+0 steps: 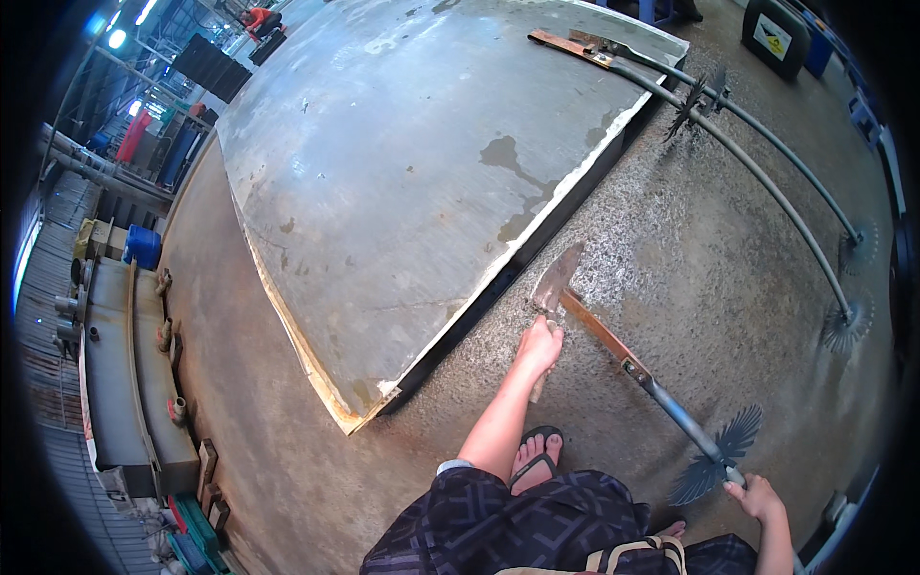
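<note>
My left hand (542, 347) is closed around the handle of a hand tool with a broad, pointed, rust-brown blade (559, 275); I cannot tell whether it is a trowel or a knife. My right hand (755, 499) grips a grey metal rod (686, 419) near a dark feathery metal leaf (719, 454). At the rod's far end a flat copper-coloured bar (602, 328) reaches up beside the blade. Whether blade and bar touch is unclear. Both hands are in front of a large grey slab-topped table (383, 192).
Two similar curved rods (781, 172) with leaf ornaments rest against the table's far right edge. A black jerrycan (777, 38) stands at the upper right. On the left are a long metal tank (139, 359) and a blue drum (142, 246). A person in orange (257, 19) crouches far back.
</note>
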The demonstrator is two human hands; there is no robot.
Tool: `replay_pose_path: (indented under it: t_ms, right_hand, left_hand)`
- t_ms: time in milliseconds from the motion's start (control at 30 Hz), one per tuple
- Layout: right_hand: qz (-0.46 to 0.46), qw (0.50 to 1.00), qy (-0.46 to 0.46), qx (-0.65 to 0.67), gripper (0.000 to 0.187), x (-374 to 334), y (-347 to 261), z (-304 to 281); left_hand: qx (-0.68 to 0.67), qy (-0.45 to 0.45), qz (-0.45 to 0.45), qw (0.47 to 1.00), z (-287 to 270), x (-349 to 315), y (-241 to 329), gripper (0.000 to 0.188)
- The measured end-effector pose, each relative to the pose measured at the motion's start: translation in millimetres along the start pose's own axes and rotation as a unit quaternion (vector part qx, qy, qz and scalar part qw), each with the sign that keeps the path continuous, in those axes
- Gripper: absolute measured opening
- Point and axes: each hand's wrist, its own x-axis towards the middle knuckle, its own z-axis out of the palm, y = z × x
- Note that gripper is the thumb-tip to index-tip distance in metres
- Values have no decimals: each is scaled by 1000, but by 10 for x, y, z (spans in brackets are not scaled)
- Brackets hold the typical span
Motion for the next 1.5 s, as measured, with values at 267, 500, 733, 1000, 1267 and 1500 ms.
replay_pose_path:
  t_ms: [267, 500, 733, 1000, 1267, 1500]
  right_hand:
    - [21, 999, -38, 22, 68, 47, 49, 32]
    - [6, 999, -24, 22, 66, 103, 123, 88]
    - [1, 999, -33, 21, 66, 180, 231, 143]
    - [3, 1000, -29, 3, 68, 173, 246, 155]
    - [-27, 1000, 7, -13, 66, 141, 229, 150]
    - [-7, 1000, -4, 0, 67, 18, -53, 17]
  left_hand:
    - [-102, -3, -26, 994, -72, 15, -66, 40]
    - [-132, -52, -1, 990, -38, 35, -180, 40]
    - [-171, -68, -9, 983, -135, 18, -58, 32]
    - [-159, -73, -35, 984, -137, 6, -40, 33]
    - [-92, -59, -44, 993, -104, 16, -4, 36]
    - [-71, -25, -14, 997, -135, -50, 65, 37]
